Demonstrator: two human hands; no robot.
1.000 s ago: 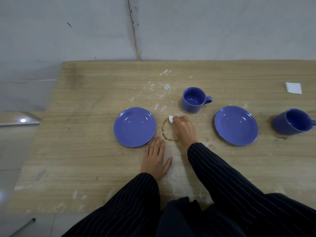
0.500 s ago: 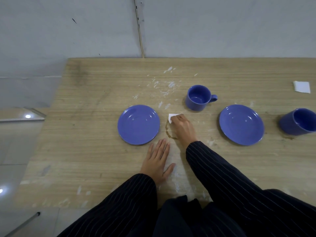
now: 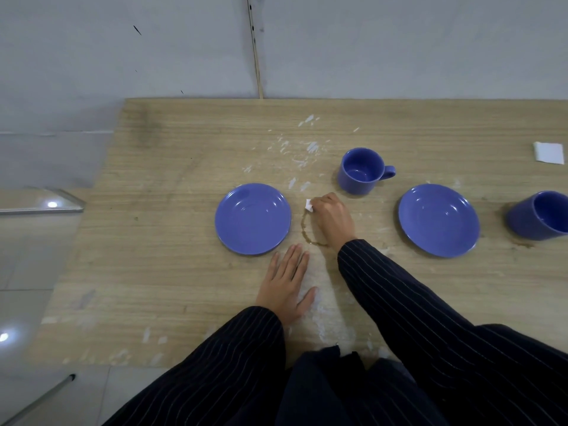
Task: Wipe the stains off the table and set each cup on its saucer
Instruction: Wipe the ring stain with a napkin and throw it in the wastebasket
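My right hand (image 3: pixel 330 218) pinches a small white tissue (image 3: pixel 308 205) and presses it on the top of a brown ring stain (image 3: pixel 304 233) on the wooden table (image 3: pixel 172 272). My left hand (image 3: pixel 287 284) lies flat on the table just below the stain. A blue saucer (image 3: pixel 252 218) sits left of the stain and a second blue saucer (image 3: pixel 439 220) right of it. One blue cup (image 3: pixel 359 170) stands behind my right hand. Another blue cup (image 3: pixel 541 215) stands at the right edge on a brown stain (image 3: pixel 519 242).
A folded white tissue (image 3: pixel 549 152) lies at the far right of the table. White flecks (image 3: pixel 302 149) are scattered behind the saucers and near the front edge. A grey wall (image 3: pixel 368 44) runs along the table's far edge; tiled floor (image 3: pixel 27 272) lies to the left.
My right hand keeps rubbing the tissue along the upper left of the ring stain with small shifts. My left hand stays flat. The cups and saucers have not moved.
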